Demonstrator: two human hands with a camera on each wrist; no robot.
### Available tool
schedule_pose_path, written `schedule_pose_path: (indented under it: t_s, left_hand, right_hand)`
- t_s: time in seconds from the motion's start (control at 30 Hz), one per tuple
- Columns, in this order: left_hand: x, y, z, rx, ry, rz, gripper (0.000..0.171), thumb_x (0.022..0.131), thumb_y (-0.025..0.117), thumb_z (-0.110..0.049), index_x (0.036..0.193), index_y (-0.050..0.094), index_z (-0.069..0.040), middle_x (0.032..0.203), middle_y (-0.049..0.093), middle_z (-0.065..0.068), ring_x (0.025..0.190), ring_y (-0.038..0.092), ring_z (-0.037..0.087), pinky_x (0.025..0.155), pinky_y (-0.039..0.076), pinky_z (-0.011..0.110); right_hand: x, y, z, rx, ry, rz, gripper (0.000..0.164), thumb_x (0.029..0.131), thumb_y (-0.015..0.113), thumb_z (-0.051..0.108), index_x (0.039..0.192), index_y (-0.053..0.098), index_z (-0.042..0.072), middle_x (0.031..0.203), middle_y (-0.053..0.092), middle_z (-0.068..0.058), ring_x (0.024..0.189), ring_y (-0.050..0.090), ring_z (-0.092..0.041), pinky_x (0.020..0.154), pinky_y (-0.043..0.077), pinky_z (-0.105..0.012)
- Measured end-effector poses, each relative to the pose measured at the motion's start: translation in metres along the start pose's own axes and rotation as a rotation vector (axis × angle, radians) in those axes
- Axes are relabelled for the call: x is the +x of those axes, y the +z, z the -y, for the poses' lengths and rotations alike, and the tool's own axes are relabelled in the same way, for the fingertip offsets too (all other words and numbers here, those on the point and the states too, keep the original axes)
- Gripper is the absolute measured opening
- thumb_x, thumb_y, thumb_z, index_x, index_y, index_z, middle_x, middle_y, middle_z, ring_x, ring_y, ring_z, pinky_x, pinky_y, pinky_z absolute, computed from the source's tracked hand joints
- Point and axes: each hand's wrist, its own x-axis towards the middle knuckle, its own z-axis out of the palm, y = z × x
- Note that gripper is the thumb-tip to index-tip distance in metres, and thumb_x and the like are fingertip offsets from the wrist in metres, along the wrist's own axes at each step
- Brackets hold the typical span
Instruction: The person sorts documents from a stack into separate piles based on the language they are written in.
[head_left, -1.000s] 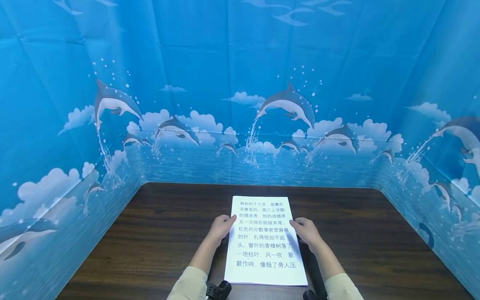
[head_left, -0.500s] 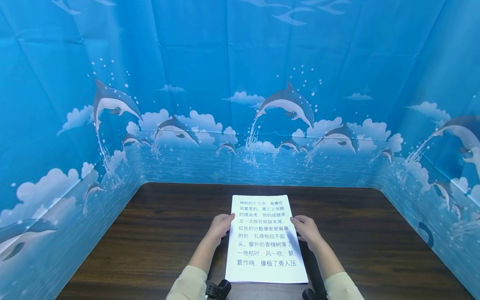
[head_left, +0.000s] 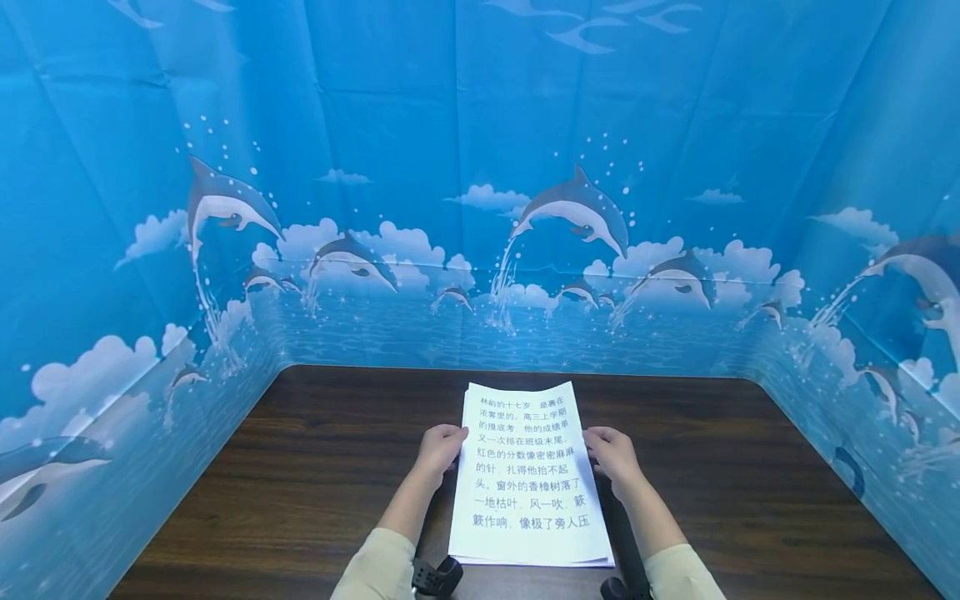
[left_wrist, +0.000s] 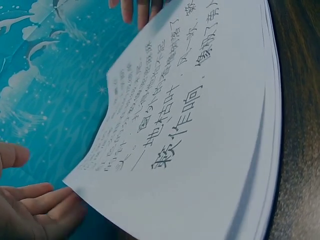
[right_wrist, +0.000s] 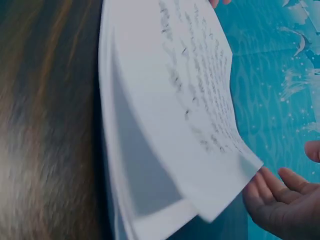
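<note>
A stack of white paper sheets [head_left: 525, 542] printed with large dark characters stands between both hands. Its front sheet curves, the upper corners lifted, and it sits slightly out of line with those behind. At the left edge is my left hand [head_left: 440, 452]; the left wrist view has its fingers [left_wrist: 47, 200] relaxed, reaching the sheet's corner, the thumb held apart from the paper. On the opposite edge my right hand [head_left: 611, 457] matches it: fingers [right_wrist: 267, 187] extend to the sheet's corner from behind, thumb off the paper. Fingertips are partly hidden behind the sheets.
The dark wood-grain table [head_left: 300, 467] spreads around the stack. A blue curtain [head_left: 405, 167] printed with dolphins hangs along its back and sides. Dark wrist devices [head_left: 437, 577] sit at both cuffs.
Both thumbs have come off the paper's face, and the hands have shifted slightly outward. The front sheet, flat before, now bows and stands a little apart from the stack.
</note>
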Motion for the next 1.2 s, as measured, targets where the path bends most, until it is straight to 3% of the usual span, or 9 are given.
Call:
schedule_pose_path:
  t_s: [0.13,0.23,0.37,0.6,0.77,1.0,1.2]
  left_hand:
    - [-0.026,-0.005,-0.033,-0.117,-0.07,-0.049,0.041,0.078,0.053,-0.004,0.115,0.043,0.01,0.093,0.052,0.021,0.082,0.055,0.03,0.061,0.05,0.032]
    - [-0.032,-0.006,-0.036,-0.114,-0.084,-0.062,0.047,0.071,0.052,0.005,0.116,0.042,0.011,0.091,0.052,0.021,0.075,0.055,0.027,0.059,0.05,0.032]
    - [-0.033,-0.006,-0.029,-0.04,-0.084,-0.05,0.049,0.067,0.052,0.011,0.115,0.043,0.012,0.091,0.052,0.021,0.071,0.055,0.026,0.058,0.049,0.032]
    - [-0.034,-0.006,-0.026,0.053,-0.033,-0.032,0.049,0.066,0.048,0.012,0.115,0.045,0.01,0.089,0.054,0.02,0.066,0.055,0.024,0.052,0.048,0.029]
    - [-0.035,-0.007,-0.03,0.116,0.012,-0.04,0.044,0.07,0.045,0.009,0.113,0.048,0.008,0.085,0.055,0.017,0.062,0.053,0.021,0.047,0.046,0.027]
    - [-0.034,-0.021,-0.035,0.219,0.031,-0.051,0.038,0.075,0.044,0.006,0.112,0.049,0.007,0.08,0.055,0.015,0.054,0.051,0.02,0.045,0.043,0.028]
    - [-0.029,-0.044,-0.039,0.222,0.043,-0.078,0.036,0.076,0.045,0.005,0.111,0.05,0.006,0.073,0.054,0.011,0.053,0.05,0.019,0.044,0.043,0.031]
  right_hand:
    - [-0.014,-0.001,0.015,0.108,0.03,-0.001,0.044,0.085,0.053,0.029,0.118,0.044,0.003,0.11,0.048,-0.017,0.096,0.051,-0.032,0.074,0.045,-0.043]
    - [-0.035,-0.003,0.039,0.112,0.062,-0.002,0.041,0.084,0.055,0.017,0.118,0.043,-0.003,0.107,0.048,-0.021,0.094,0.05,-0.035,0.069,0.046,-0.04]
    - [-0.057,-0.005,0.06,0.047,0.096,-0.004,0.031,0.081,0.052,0.004,0.109,0.049,-0.01,0.095,0.053,-0.022,0.084,0.053,-0.032,0.057,0.044,-0.029]
    - [-0.063,-0.005,0.066,-0.025,0.111,-0.013,0.021,0.077,0.05,0.0,0.094,0.057,-0.01,0.079,0.056,-0.016,0.06,0.05,-0.019,0.052,0.041,-0.031]
    - [-0.062,-0.002,0.071,-0.042,0.101,-0.03,0.019,0.076,0.05,0.0,0.09,0.058,-0.009,0.077,0.055,-0.015,0.054,0.045,-0.016,0.048,0.038,-0.029]
    - [-0.063,0.004,0.081,0.001,0.116,0.007,0.02,0.077,0.049,0.001,0.093,0.057,-0.009,0.078,0.056,-0.015,0.061,0.051,-0.021,0.047,0.039,-0.026]
    - [-0.059,0.016,0.091,0.02,0.12,0.031,0.018,0.078,0.051,0.0,0.094,0.056,-0.007,0.083,0.055,-0.016,0.068,0.053,-0.023,0.053,0.042,-0.028]
